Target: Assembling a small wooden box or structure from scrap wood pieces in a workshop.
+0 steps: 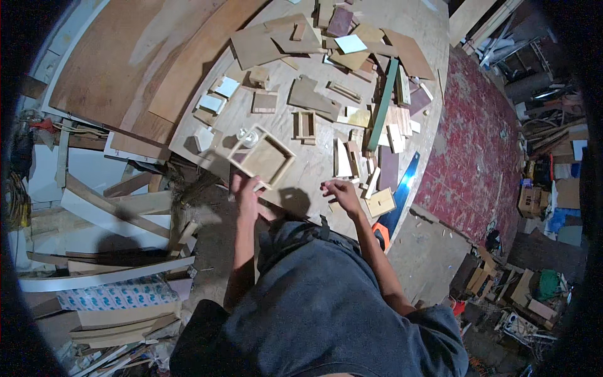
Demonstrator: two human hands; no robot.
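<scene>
A shallow square wooden frame box (262, 158) lies near the front edge of a round plywood table (314, 166). My left hand (244, 188) rests at the box's near corner, fingers touching its rim. My right hand (340, 191) hovers over the table edge to the right, fingers loosely curled and apart, holding nothing visible. A small wooden block (380, 202) lies just right of that hand. Two small white round pieces (248, 136) sit at the far side of the box.
Many wood offcuts and small frames (306, 124) cover the table, with a green strip (382, 107) and a blue-bladed handsaw (398, 200) at the right edge. Large plywood sheets (138, 56) lean at left. Scrap timber (107, 207) litters the floor; red patterned flooring (474, 138) lies right.
</scene>
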